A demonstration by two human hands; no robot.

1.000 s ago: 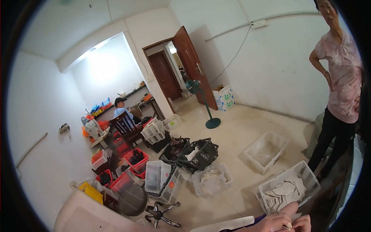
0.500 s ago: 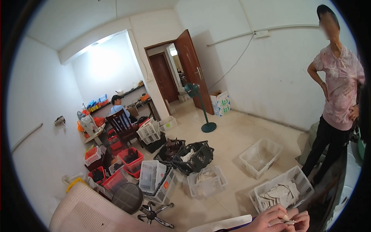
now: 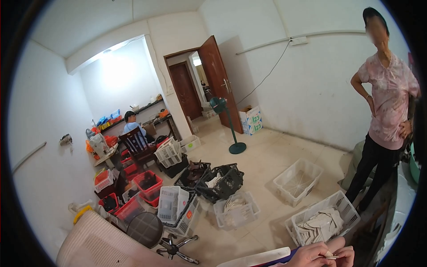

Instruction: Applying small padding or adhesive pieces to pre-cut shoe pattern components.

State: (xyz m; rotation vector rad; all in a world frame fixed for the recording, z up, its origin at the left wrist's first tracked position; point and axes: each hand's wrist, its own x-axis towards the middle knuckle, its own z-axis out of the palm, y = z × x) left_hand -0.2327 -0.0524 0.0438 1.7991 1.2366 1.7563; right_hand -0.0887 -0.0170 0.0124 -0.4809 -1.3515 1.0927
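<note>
At the lower right edge, my left hand (image 3: 311, 255) and my right hand (image 3: 345, 256) meet with fingers closed. Pinched between them are small pale flat pieces (image 3: 331, 257), partly covered by the fingers and too small to name. Just beyond my hands is a white slotted basket (image 3: 351, 219), holding a pile of pale flat pieces (image 3: 321, 227). A white padded armrest (image 3: 253, 258) shows to the left of my left hand.
A person in a pink top (image 3: 386, 98) stands at right. Clear tubs (image 3: 296, 196), black crates (image 3: 235, 189) and red bins (image 3: 151, 192) cover parts of the floor. A round stool (image 3: 145, 229), a green fan (image 3: 231, 124) and someone seated (image 3: 133, 127) are farther left.
My hands have turned slightly, and less of the pale pieces shows between the fingers. The whole view has shifted a little. The standing person keeps the same pose.
</note>
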